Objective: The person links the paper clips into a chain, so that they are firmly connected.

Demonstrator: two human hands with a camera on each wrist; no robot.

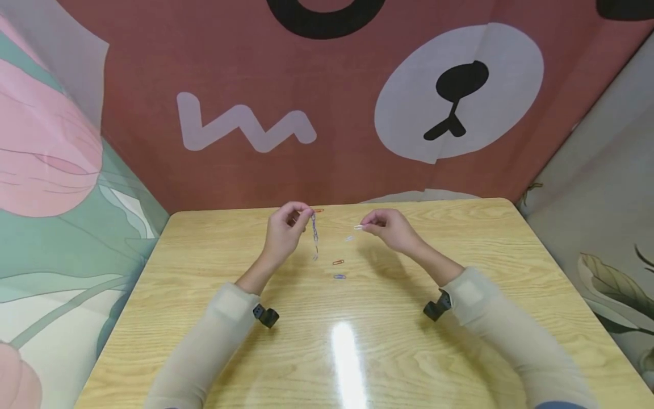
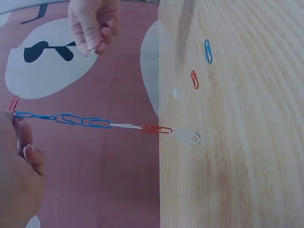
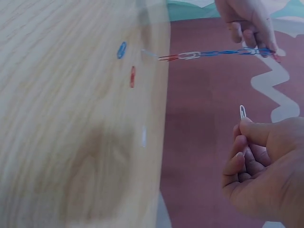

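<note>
My left hand (image 1: pixel 285 230) pinches the upper end of a paper clip chain (image 2: pixel 69 118) between thumb and forefinger. Blue, white and red clips make up the chain, which hangs straight down over the table. A red clip (image 2: pixel 14 103) at its top sticks out past the left fingertips. My right hand (image 1: pixel 392 228) pinches a single white paper clip (image 3: pixel 242 111) by one end, its other end pointing out from the fingertips. The two hands are held apart, and the white clip does not touch the chain.
On the wooden table (image 1: pixel 245 352) lie a loose white clip (image 1: pixel 349 238), a red clip (image 1: pixel 338 262) and a blue clip (image 1: pixel 339 276), below and between the hands. A red cloth backdrop (image 1: pixel 342 170) rises behind the table's far edge. Patterned cloths hang at both sides.
</note>
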